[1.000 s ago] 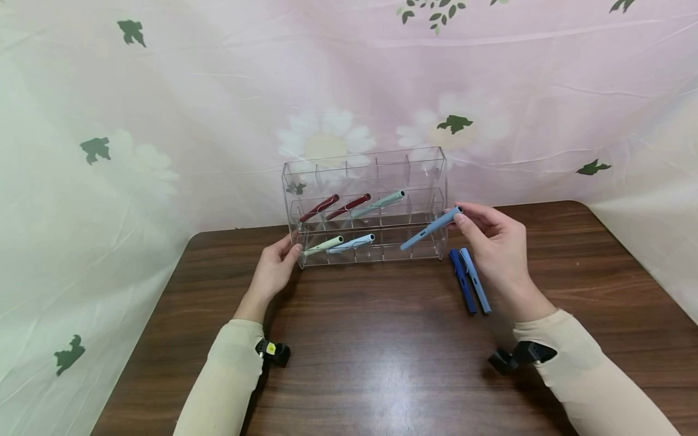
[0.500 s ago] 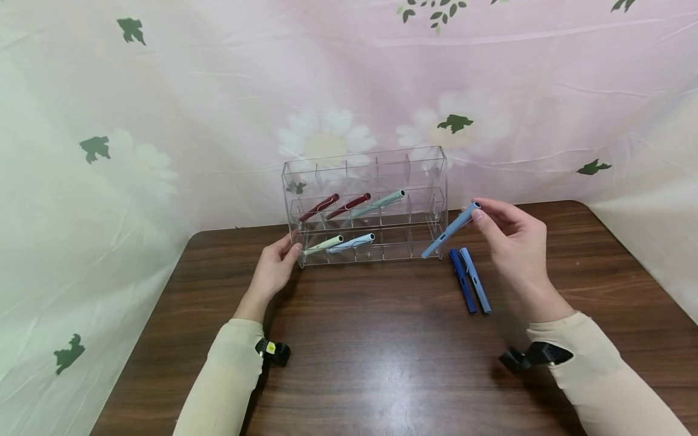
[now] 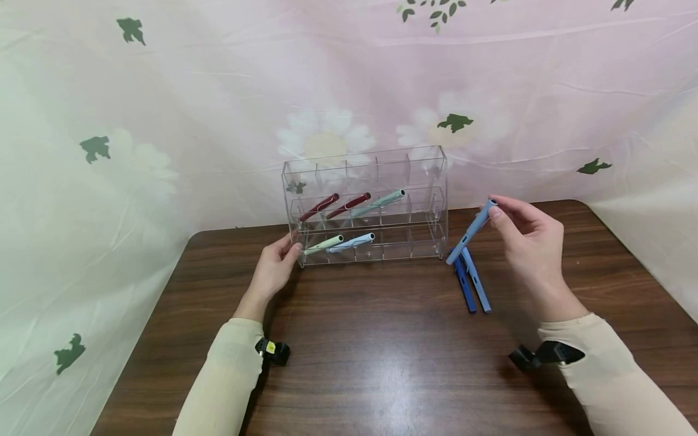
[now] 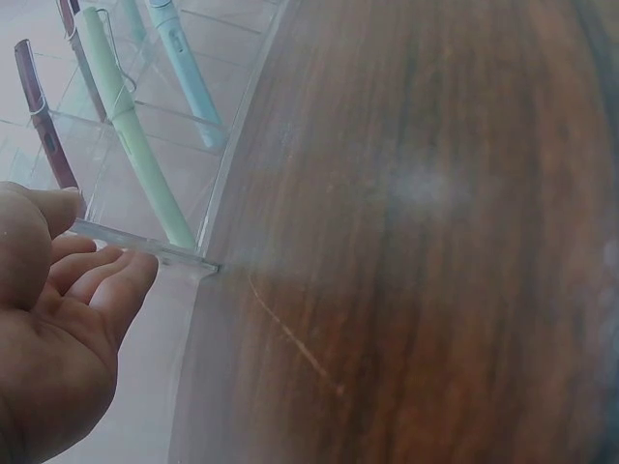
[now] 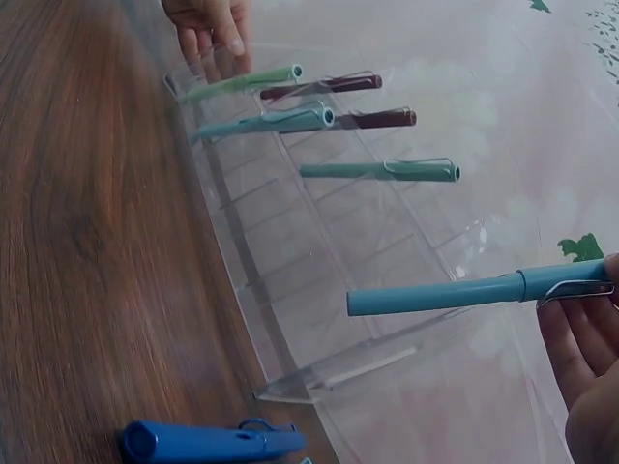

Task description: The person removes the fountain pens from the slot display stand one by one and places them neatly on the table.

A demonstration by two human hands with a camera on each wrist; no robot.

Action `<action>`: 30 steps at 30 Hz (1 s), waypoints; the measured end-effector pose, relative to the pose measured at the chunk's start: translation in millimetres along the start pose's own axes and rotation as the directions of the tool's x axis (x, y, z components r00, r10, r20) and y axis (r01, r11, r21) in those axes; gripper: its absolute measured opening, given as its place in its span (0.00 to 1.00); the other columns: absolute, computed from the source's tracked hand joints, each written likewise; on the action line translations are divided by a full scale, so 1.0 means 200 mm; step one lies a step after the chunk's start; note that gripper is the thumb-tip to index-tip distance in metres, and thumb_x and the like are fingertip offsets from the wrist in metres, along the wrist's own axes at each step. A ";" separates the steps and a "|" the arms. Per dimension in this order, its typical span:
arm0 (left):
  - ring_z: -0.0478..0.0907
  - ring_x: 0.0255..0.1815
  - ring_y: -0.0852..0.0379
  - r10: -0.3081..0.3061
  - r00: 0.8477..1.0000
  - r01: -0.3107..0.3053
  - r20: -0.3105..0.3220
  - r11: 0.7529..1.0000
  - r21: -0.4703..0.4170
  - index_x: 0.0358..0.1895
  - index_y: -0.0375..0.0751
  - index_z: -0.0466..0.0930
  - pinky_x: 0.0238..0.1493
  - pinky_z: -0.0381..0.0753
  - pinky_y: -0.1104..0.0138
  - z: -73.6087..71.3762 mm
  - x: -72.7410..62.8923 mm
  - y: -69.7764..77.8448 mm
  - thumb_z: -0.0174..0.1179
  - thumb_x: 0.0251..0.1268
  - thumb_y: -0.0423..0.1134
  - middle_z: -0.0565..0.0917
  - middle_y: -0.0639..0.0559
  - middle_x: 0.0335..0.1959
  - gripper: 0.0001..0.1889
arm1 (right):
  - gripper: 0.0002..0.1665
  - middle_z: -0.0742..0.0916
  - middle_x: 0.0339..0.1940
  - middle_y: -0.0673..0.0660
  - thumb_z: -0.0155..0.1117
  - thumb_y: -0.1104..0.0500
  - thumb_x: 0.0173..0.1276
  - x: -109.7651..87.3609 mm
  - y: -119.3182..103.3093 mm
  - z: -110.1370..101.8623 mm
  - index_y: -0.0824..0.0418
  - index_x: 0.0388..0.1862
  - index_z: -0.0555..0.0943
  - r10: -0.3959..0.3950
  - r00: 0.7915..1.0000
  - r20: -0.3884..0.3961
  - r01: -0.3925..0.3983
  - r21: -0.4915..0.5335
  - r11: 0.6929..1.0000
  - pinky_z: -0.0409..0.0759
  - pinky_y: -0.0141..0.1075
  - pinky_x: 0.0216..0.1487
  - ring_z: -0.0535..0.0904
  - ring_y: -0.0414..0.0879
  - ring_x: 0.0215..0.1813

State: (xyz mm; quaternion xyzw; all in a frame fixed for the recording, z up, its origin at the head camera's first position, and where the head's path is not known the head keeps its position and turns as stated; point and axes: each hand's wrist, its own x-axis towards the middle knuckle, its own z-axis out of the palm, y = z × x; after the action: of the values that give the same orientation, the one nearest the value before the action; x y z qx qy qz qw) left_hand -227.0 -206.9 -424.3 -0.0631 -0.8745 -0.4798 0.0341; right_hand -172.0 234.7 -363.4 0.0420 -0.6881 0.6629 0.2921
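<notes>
My right hand point(image 3: 531, 251) pinches a blue pen point(image 3: 471, 231) by its capped end, to the right of the clear acrylic pen rack point(image 3: 398, 251). The pen slants down to the left, its lower end overlapping two pens on the table in the head view. Those are a dark blue pen point(image 3: 466, 290) and a lighter blue pen point(image 3: 478, 287), side by side. My left hand point(image 3: 272, 269) holds the rack's left side wall between thumb and fingers. In the rack's front row lean a pale green pen point(image 4: 135, 145) and a light blue pen point(image 4: 184, 72).
Two dark red pens point(image 3: 319, 208) and a mint green pen point(image 5: 377, 171) lean in the rack's middle row. The rack stands near the back edge of the brown wooden table point(image 3: 354, 339). A floral cloth point(image 3: 229, 121) hangs behind it.
My right hand has moved right with the blue pen, away from the rack's right end to above the two lying pens. The pen has turned steeper. My left hand has stayed in place.
</notes>
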 end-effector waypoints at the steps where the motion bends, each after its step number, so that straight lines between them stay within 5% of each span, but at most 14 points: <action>1: 0.81 0.71 0.40 0.001 1.000 -0.001 0.001 1.000 -0.001 0.81 0.33 0.68 0.73 0.80 0.46 0.00 0.00 0.00 0.54 0.87 0.38 0.81 0.34 0.70 0.26 | 0.16 0.95 0.42 0.45 0.71 0.67 0.75 0.00 0.00 -0.01 0.72 0.59 0.88 -0.003 1.000 -0.001 0.003 0.001 1.000 0.87 0.22 0.49 0.90 0.36 0.40; 8: 0.82 0.70 0.40 0.007 1.000 -0.007 -0.005 1.000 -0.017 0.80 0.32 0.69 0.73 0.81 0.46 0.00 0.01 -0.01 0.54 0.87 0.37 0.81 0.34 0.70 0.25 | 0.17 0.95 0.42 0.47 0.72 0.66 0.75 0.02 0.03 -0.05 0.73 0.59 0.88 -0.011 1.000 -0.015 0.011 0.035 0.999 0.87 0.22 0.50 0.90 0.36 0.41; 23: 0.82 0.70 0.41 -0.004 1.000 0.004 0.005 1.000 -0.015 0.80 0.33 0.70 0.73 0.81 0.47 0.00 0.01 0.00 0.55 0.87 0.38 0.82 0.34 0.70 0.26 | 0.18 0.94 0.42 0.40 0.70 0.64 0.77 0.04 0.08 -0.11 0.67 0.63 0.88 0.062 0.998 -0.031 -0.066 -0.140 0.988 0.85 0.19 0.49 0.89 0.35 0.42; 30: 0.82 0.69 0.41 -0.006 1.000 0.006 0.002 1.000 -0.022 0.80 0.33 0.69 0.72 0.81 0.46 0.00 0.01 0.00 0.55 0.87 0.38 0.82 0.34 0.71 0.26 | 0.21 0.91 0.43 0.29 0.69 0.58 0.79 0.05 0.13 -0.14 0.64 0.66 0.86 0.121 0.993 -0.002 -0.116 -0.301 0.947 0.83 0.17 0.48 0.87 0.30 0.43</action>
State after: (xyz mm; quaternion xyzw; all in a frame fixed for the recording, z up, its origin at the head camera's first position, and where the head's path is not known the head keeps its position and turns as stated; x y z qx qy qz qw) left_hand -228.4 -206.9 -424.7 -0.0611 -0.8692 -0.4896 0.0312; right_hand -181.6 267.3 -383.4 -0.0386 -0.7845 0.5666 0.2491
